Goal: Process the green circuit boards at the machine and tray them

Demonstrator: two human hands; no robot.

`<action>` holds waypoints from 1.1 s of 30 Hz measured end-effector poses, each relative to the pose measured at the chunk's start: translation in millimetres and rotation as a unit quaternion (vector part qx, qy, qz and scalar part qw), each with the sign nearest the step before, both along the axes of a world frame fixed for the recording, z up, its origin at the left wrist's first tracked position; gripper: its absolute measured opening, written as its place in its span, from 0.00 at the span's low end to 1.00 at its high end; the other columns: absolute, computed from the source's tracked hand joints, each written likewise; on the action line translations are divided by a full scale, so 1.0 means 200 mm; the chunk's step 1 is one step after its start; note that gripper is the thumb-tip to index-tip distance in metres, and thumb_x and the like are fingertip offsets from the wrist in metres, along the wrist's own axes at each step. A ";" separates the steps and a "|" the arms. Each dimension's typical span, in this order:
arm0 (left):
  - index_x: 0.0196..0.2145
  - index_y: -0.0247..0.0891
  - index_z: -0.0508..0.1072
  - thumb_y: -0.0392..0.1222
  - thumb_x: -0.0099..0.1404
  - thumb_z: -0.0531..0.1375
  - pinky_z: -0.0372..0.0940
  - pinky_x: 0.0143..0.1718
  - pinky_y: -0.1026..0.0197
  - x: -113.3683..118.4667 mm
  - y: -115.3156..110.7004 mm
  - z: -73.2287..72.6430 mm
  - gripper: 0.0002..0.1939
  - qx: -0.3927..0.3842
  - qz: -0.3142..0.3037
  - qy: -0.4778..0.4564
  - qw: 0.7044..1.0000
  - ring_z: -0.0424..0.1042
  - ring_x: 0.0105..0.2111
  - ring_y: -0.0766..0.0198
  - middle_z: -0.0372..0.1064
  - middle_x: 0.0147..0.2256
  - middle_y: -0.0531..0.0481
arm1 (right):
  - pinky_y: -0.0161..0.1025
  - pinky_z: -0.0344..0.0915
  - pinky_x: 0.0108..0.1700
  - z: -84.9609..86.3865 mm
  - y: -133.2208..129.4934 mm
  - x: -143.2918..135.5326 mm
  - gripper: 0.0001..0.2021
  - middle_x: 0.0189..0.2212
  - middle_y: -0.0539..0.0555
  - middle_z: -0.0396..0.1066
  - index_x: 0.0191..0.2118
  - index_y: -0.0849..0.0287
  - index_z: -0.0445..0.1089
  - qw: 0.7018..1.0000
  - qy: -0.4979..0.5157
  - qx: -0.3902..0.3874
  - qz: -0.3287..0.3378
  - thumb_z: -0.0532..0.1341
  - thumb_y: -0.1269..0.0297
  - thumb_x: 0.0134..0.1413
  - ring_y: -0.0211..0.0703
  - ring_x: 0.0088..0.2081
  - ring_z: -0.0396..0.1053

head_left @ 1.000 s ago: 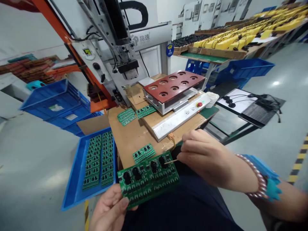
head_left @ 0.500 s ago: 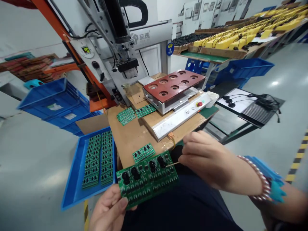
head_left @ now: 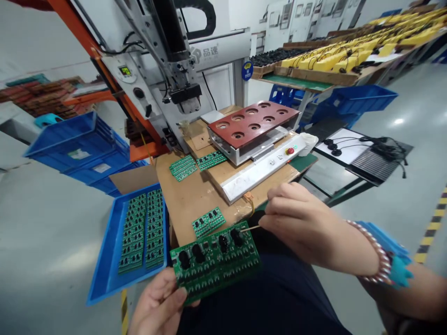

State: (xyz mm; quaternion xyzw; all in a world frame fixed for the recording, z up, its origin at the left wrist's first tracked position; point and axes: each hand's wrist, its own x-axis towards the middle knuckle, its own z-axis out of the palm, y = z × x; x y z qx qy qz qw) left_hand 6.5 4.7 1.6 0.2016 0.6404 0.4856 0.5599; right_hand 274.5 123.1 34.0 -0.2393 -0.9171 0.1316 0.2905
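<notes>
A green circuit board (head_left: 216, 265) with black round parts is gripped at its lower left corner by my left hand (head_left: 160, 302), thumb on top. My right hand (head_left: 296, 223) pinches a thin pale stick (head_left: 250, 228), whose tip is at the rightmost black part on the board. Just beyond the held board, a smaller-looking board (head_left: 208, 222) lies on the brown table (head_left: 188, 200). Two more groups of boards (head_left: 183, 168) (head_left: 211, 160) rest farther back, beside the machine.
A blue tray (head_left: 104, 274) with stacked boards stands at the left, below stacked blue crates (head_left: 84, 149). The machine (head_left: 181, 88) has a red plate (head_left: 253, 122) with round holes and a control panel (head_left: 265, 165). Black cables (head_left: 380, 144) lie on a stand at right.
The stick's tip has shifted slightly up along the rightmost black part, and my right hand has risen a little. The held board has moved slightly to the right.
</notes>
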 end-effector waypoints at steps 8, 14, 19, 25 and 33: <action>0.27 0.39 0.77 0.43 0.43 0.69 0.62 0.23 0.64 -0.01 -0.01 -0.02 0.11 0.003 -0.007 -0.002 1.000 0.63 0.22 0.64 0.70 0.23 0.50 | 0.42 0.55 0.36 0.00 0.01 -0.01 0.07 0.26 0.54 0.60 0.33 0.64 0.69 1.000 -0.003 0.012 -0.009 0.53 0.75 0.55 0.42 0.35 0.55; 0.27 0.39 0.77 0.44 0.43 0.69 0.62 0.23 0.64 0.00 0.00 -0.01 0.12 0.003 -0.004 0.000 1.000 0.65 0.23 0.63 0.71 0.24 0.50 | 0.42 0.54 0.36 0.01 0.00 0.00 0.07 0.26 0.54 0.60 0.33 0.65 0.69 1.000 -0.008 0.014 -0.007 0.53 0.76 0.54 0.42 0.35 0.55; 0.28 0.40 0.77 0.45 0.43 0.69 0.63 0.25 0.65 -0.02 -0.01 -0.01 0.13 -0.003 -0.003 -0.005 1.000 0.66 0.25 0.63 0.72 0.26 0.49 | 0.42 0.54 0.36 0.01 0.00 -0.01 0.07 0.26 0.54 0.61 0.33 0.65 0.69 1.000 -0.011 0.015 -0.006 0.54 0.76 0.53 0.42 0.35 0.55; 0.28 0.39 0.77 0.44 0.47 0.68 0.64 0.25 0.64 -0.06 0.01 -0.04 0.10 0.023 -0.044 -0.004 0.999 0.66 0.25 0.63 0.72 0.26 0.48 | 0.42 0.55 0.35 0.02 0.00 0.01 0.07 0.26 0.54 0.60 0.35 0.65 0.68 1.000 -0.001 0.025 -0.018 0.54 0.77 0.52 0.42 0.34 0.56; 0.24 0.39 0.74 0.40 0.45 0.69 0.65 0.23 0.66 -0.08 0.02 -0.02 0.08 0.068 0.030 -0.034 0.997 0.65 0.22 0.66 0.66 0.20 0.54 | 0.42 0.60 0.39 -0.07 0.03 0.02 0.08 0.29 0.52 0.64 0.36 0.58 0.67 0.977 0.170 -0.069 -0.106 0.58 0.76 0.51 0.41 0.35 0.61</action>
